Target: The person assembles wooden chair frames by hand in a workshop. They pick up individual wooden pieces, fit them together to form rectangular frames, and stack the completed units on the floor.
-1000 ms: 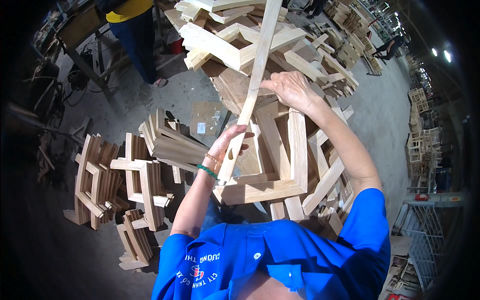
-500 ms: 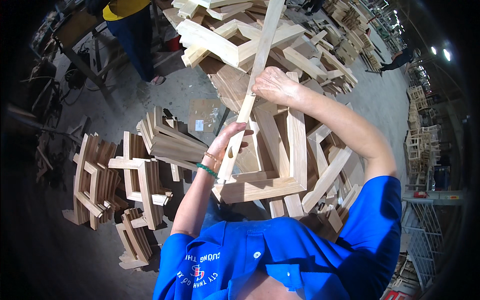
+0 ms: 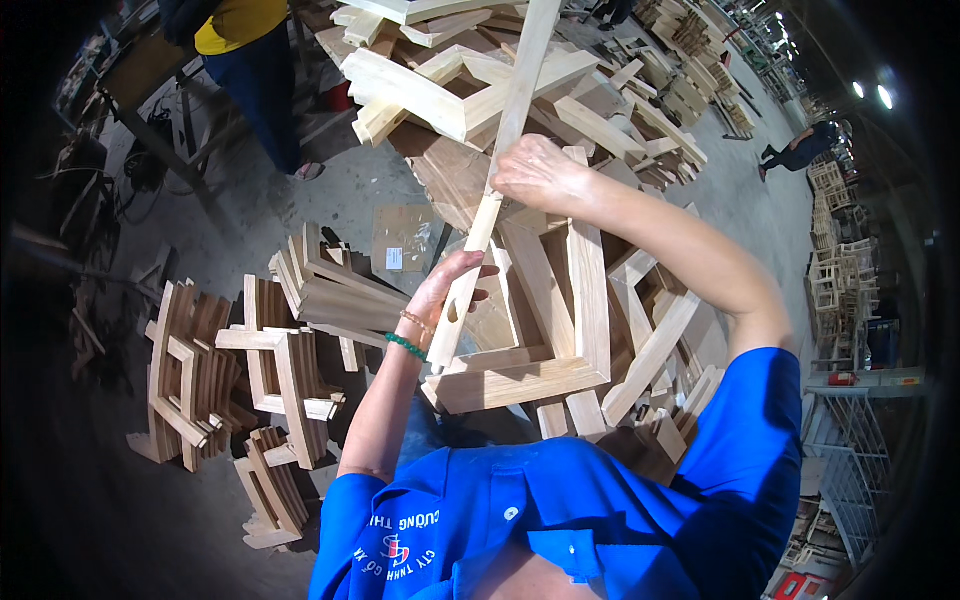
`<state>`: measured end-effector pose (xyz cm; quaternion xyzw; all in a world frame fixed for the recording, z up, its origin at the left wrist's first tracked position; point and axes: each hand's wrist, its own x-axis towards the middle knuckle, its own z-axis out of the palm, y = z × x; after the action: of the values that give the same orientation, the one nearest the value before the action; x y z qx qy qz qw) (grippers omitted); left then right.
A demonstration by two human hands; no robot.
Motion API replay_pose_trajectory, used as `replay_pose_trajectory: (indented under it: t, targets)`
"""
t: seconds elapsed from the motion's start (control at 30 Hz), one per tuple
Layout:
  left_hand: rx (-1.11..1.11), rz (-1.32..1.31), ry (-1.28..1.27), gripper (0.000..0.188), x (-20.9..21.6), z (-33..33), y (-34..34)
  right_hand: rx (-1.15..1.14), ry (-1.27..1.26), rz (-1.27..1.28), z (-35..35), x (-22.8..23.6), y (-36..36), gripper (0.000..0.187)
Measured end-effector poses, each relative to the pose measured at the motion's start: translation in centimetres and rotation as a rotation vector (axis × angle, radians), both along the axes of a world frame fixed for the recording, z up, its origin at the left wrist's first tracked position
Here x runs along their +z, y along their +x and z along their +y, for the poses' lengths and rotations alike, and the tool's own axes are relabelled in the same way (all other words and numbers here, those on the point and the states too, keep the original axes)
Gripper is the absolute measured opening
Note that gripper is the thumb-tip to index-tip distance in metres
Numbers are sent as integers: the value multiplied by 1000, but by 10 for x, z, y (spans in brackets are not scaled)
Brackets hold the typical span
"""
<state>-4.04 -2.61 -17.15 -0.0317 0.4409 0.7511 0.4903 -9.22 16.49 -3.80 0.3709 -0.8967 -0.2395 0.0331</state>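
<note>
A long, pale wooden strip (image 3: 519, 90) slants across the middle, its far end running past the top edge. Its near part bears a small oval slot. My left hand (image 3: 448, 288) grips this near part, thumb in front and fingertips showing past the far side. Farther up, my right hand (image 3: 540, 174) is closed in a fist around the strip; whether it also holds something else is hidden. A change of tone and a small mark show on the wood by the right fist, so I cannot tell if it is one piece or two. Beneath lies an angled wooden frame piece (image 3: 520, 383).
Loose wooden frame parts (image 3: 405, 92) are heaped ahead. Stacks of angled pieces (image 3: 183, 375) stand on the floor to the left. A flat brown cardboard sheet (image 3: 400, 235) lies between. Someone in a yellow top (image 3: 240, 28) stands at the upper left; another person (image 3: 800, 148) is far right.
The view has shifted slightly, and the distant person at the right shows more fully. Both hands keep their grip on the strip with little visible movement.
</note>
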Motion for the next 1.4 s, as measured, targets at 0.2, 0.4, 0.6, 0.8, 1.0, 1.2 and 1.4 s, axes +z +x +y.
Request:
replay_pose_trajectory:
  t: [0.2, 0.4, 0.6, 0.8, 1.0, 1.2, 1.4]
  targets:
    - [21, -2, -2, 55, -3, -2, -1, 17, 1, -13, 9, -1, 2, 12]
    - [21, 0, -16, 56, -1, -5, -2, -132, 56, -61, 15, 11, 8, 10]
    - [17, -14, 2, 57, -1, -2, -1, -86, 46, -93, 7, -6, 0, 9]
    - [6, -7, 3, 52, -6, -2, -2, -151, 144, -129, 28, -4, 12, 9]
    - [9, -19, 17, 46, 2, -1, 0, -288, -265, -35, 52, -14, 43, 24]
    - [-4, 4, 30, 44, -1, 0, 2, -574, -520, 8, 36, -55, 75, 27]
    - [-13, 31, 27, 46, -5, 2, 0, -734, -652, 51, 22, -66, 86, 23]
